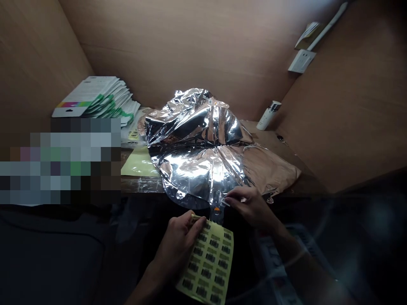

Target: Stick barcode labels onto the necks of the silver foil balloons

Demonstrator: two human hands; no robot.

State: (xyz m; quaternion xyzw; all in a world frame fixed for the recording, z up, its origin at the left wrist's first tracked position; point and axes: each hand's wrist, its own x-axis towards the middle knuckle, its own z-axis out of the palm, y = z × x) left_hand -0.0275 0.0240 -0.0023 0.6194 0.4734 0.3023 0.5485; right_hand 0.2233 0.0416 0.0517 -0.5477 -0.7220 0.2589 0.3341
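Note:
A crumpled pile of silver foil balloons point(203, 144) lies on the brown table point(288, 148), hanging over its near edge. My left hand point(178, 241) is closed on the top of a yellow sheet of barcode stickers point(208, 267), held below the table edge. My right hand point(251, 205) pinches the lower edge of the foil near its neck, fingers pressed together on the foil.
A stack of white and green printed cards point(95, 97) sits at the back left. A yellow-green sheet point(138, 163) lies left of the foil. A small white bottle point(269, 114) stands at the back right. A wall socket point(301, 61) is on the cardboard wall.

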